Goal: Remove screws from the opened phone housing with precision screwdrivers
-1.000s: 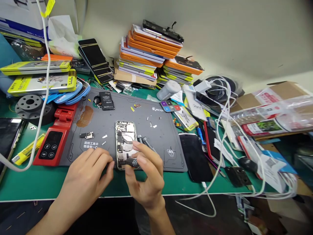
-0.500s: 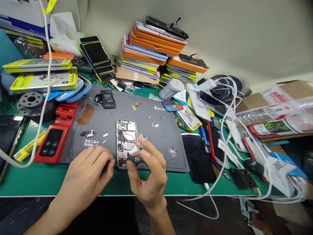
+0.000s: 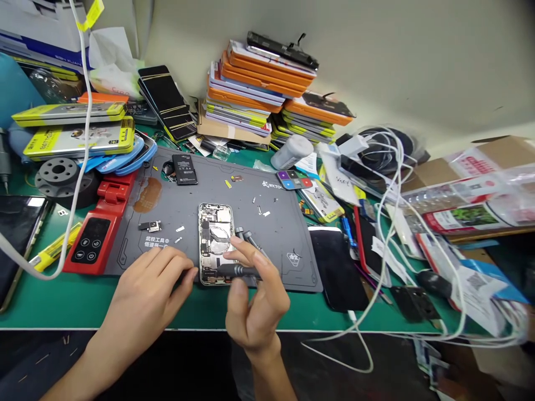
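An opened phone [image 3: 221,239] lies on the grey mat with its inner parts bare. My left hand [image 3: 154,284] rests beside the phone's lower left edge, its fingers curled and thumb near the index finger; what they hold, if anything, is hidden. Across the phone's lower end lies a dark screwdriver [image 3: 238,270], between the thumb and fingers of my right hand [image 3: 259,301]; its right end is hidden by the hand. Two more screwdrivers [image 3: 249,238] show beside the phone, partly behind my fingers. A black battery [image 3: 184,169] and a small phone part [image 3: 150,226] lie on the mat.
A red device [image 3: 94,239] with buttons stands on the left. Stacked orange and yellow boxes [image 3: 259,83] rise at the back. Right of the mat [image 3: 288,223] are a dark phone [image 3: 340,270] on a white cable and tangled cords [image 3: 397,184].
My right hand has shifted slightly right, and its thumb has drawn back. More of the screwdriver across the phone and of those beside it now shows. My left hand has hardly moved.
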A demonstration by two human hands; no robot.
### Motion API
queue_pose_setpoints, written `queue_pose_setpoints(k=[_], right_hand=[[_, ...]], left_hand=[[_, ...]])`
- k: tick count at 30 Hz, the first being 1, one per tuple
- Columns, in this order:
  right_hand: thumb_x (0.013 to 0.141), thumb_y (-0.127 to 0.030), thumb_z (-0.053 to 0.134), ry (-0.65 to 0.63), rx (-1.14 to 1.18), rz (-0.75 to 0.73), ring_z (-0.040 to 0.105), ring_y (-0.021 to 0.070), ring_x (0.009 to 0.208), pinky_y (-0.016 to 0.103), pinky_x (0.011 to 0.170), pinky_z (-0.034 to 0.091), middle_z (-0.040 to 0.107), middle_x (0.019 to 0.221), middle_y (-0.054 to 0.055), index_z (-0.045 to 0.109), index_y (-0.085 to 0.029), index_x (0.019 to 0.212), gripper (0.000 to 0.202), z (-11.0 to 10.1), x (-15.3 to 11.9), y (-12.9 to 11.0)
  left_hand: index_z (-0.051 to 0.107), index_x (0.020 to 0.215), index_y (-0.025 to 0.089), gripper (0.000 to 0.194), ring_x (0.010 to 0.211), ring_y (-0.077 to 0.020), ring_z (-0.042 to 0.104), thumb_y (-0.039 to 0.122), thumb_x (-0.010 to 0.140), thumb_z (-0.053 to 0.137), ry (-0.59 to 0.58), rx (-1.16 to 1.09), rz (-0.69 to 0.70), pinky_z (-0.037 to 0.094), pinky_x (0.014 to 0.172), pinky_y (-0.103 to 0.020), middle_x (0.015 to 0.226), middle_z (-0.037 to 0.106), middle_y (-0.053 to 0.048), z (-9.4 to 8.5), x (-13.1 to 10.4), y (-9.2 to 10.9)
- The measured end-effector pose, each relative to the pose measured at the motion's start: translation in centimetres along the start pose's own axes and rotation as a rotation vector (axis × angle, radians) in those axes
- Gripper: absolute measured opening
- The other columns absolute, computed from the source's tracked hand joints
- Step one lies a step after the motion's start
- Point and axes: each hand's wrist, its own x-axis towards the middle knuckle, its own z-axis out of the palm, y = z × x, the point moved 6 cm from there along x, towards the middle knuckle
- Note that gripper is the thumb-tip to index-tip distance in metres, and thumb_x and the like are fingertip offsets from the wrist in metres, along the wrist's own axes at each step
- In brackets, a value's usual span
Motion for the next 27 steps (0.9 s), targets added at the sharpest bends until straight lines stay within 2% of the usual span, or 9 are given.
queue_pose_setpoints(k=[2, 4, 6, 8, 10, 15, 22, 25, 27], right_hand=[[0.106, -0.01, 0.05, 0.011, -0.006, -0.002, 0.076, 0.0272, 0.123, 0.053, 0.089, 0.076, 0.069, 0.141, 0.016, 0.038, -0.022, 0.167, 0.064, -0.1, -0.1, -0.1], [0.104, -0.011, 0.061, 0.033, -0.025, 0.006, 0.078, 0.0247, 0.113, 0.047, 0.084, 0.076, 0.073, 0.129, 0.013, 0.039, -0.023, 0.165, 0.066, -0.1, -0.1, -0.1], [0.1, -0.006, 0.068, 0.059, 0.011, 0.072, 0.08, 0.0203, 0.101, 0.039, 0.079, 0.076, 0.074, 0.118, 0.008, 0.04, -0.027, 0.163, 0.072, -0.3, -0.3, 0.2], [0.101, -0.003, 0.065, 0.086, 0.12, 0.169, 0.08, 0.0181, 0.095, 0.035, 0.074, 0.075, 0.074, 0.112, 0.005, 0.039, -0.029, 0.161, 0.071, -0.5, -0.5, 0.6], [0.103, -0.003, 0.061, 0.084, 0.22, 0.219, 0.081, 0.0189, 0.097, 0.035, 0.075, 0.075, 0.074, 0.112, 0.006, 0.039, -0.029, 0.161, 0.068, -0.5, -0.7, 0.8], [0.103, -0.003, 0.062, 0.03, 0.283, 0.129, 0.081, 0.019, 0.103, 0.039, 0.08, 0.076, 0.075, 0.121, 0.009, 0.037, -0.03, 0.162, 0.07, -0.2, -0.4, 0.3], [0.105, -0.006, 0.056, 0.302, 0.229, 0.324, 0.075, 0.0132, 0.085, 0.027, 0.071, 0.07, 0.074, 0.106, 0.003, 0.041, -0.03, 0.158, 0.06, -1.4, 0.1, 0.9], [0.104, -0.007, 0.056, 0.315, 0.204, 0.325, 0.073, 0.0144, 0.083, 0.028, 0.07, 0.068, 0.074, 0.1, 0.003, 0.043, -0.029, 0.157, 0.059, -1.6, 0.0, 0.8], [0.104, -0.007, 0.057, 0.321, 0.215, 0.312, 0.074, 0.015, 0.085, 0.029, 0.071, 0.069, 0.075, 0.102, 0.004, 0.044, -0.029, 0.157, 0.059, -1.7, -0.3, 0.7]], left_hand=[[0.059, 0.104, 0.021, 0.01, 0.087, -0.0172, 0.064, 0.019, 0.113, 0.057, 0.012, -0.002, -0.002, 0.047, 0.086, -0.034, 0.096, 0.07, 0.0, 0.0, 0.0, 0.0], [0.061, 0.104, 0.02, 0.009, 0.089, -0.017, 0.066, 0.02, 0.113, 0.058, 0.035, -0.012, 0.001, 0.049, 0.088, -0.033, 0.098, 0.072, 0.0, -0.2, 0.0, 0.0], [0.064, 0.107, 0.021, 0.008, 0.093, -0.0164, 0.069, 0.021, 0.113, 0.059, 0.057, -0.029, 0.014, 0.05, 0.089, -0.032, 0.103, 0.075, 0.0, -0.5, -0.1, 0.1], [0.069, 0.111, 0.022, 0.009, 0.094, -0.0152, 0.071, 0.022, 0.113, 0.06, 0.065, -0.051, 0.034, 0.052, 0.089, -0.031, 0.108, 0.078, 0.0, -0.7, 0.0, 0.1], [0.072, 0.113, 0.024, 0.011, 0.091, -0.0141, 0.072, 0.023, 0.113, 0.061, 0.07, -0.071, 0.059, 0.053, 0.086, -0.03, 0.108, 0.079, 0.002, -0.9, 0.1, 0.1], [0.073, 0.113, 0.024, 0.014, 0.088, -0.0133, 0.074, 0.025, 0.113, 0.059, 0.063, -0.068, 0.097, 0.054, 0.083, -0.028, 0.105, 0.079, 0.002, -0.8, 0.4, 0.1], [0.069, 0.107, 0.021, 0.019, 0.088, -0.0145, 0.073, 0.027, 0.116, 0.053, 0.025, 0.007, 0.05, 0.053, 0.083, -0.029, 0.104, 0.076, 0.0, -0.5, 0.6, 0.3], [0.069, 0.112, 0.02, 0.02, 0.089, -0.0175, 0.071, 0.018, 0.114, 0.05, 0.021, 0.163, 0.121, 0.052, 0.08, -0.032, 0.109, 0.076, -0.003, -0.5, 1.4, 1.2], [0.07, 0.11, 0.019, 0.023, 0.086, -0.0206, 0.068, 0.009, 0.11, 0.049, -0.029, 0.29, 0.214, 0.05, 0.076, -0.035, 0.109, 0.075, -0.005, -0.1, 2.1, 1.9]])
